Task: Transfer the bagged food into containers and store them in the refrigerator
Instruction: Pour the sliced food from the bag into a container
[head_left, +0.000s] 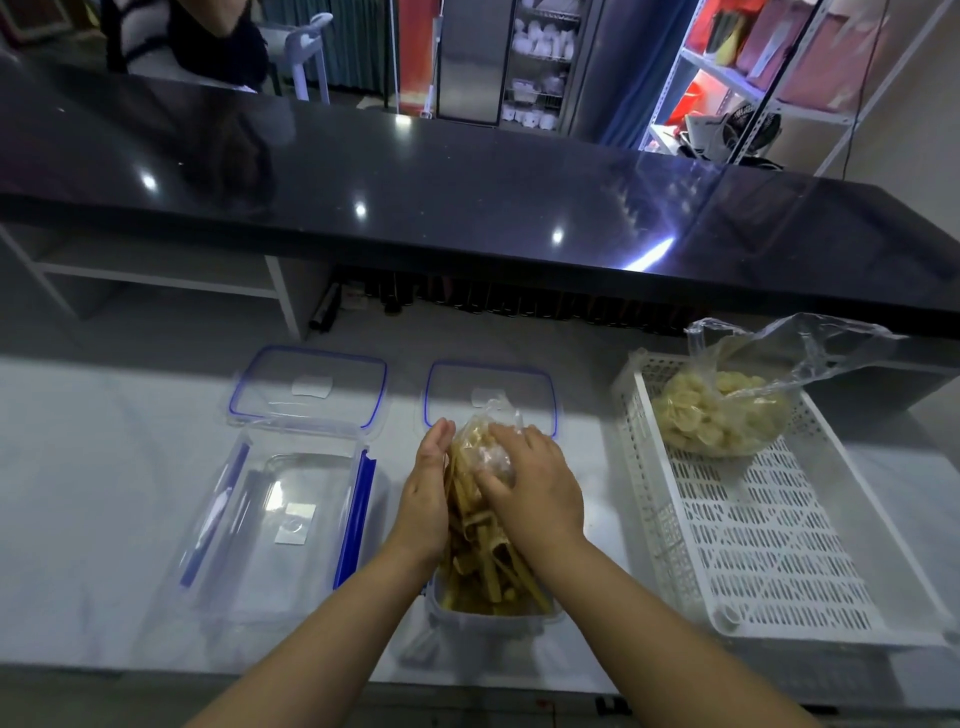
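Both hands meet on the bag (480, 467) of yellow strips, just below the middle of the view. The left hand (426, 499) lies flat against the bag's 9 o'clock side, fingers straight and pressed to the plastic. The right hand (530, 483) grips the bag from 3 o'clock, fingers curled over its upper part. The bag stands tilted, its lower end down in the tub (488, 623), a clear box at 6 o'clock of the hands; whether the strips there lie loose or inside the plastic I cannot tell. A blue-rimmed lid (467, 382) lies flat at 12 o'clock of the hands. At 9 o'clock sits an empty tub (275, 525) with blue clips, a second lid (311, 387) touching its far edge. At 3 o'clock a white basket (753, 561) holds a second bag (722, 421) of pale round pieces in its far end, mouth open. All rest on a pale counter (78, 493), with a black bar top (415, 182) at 12 o'clock
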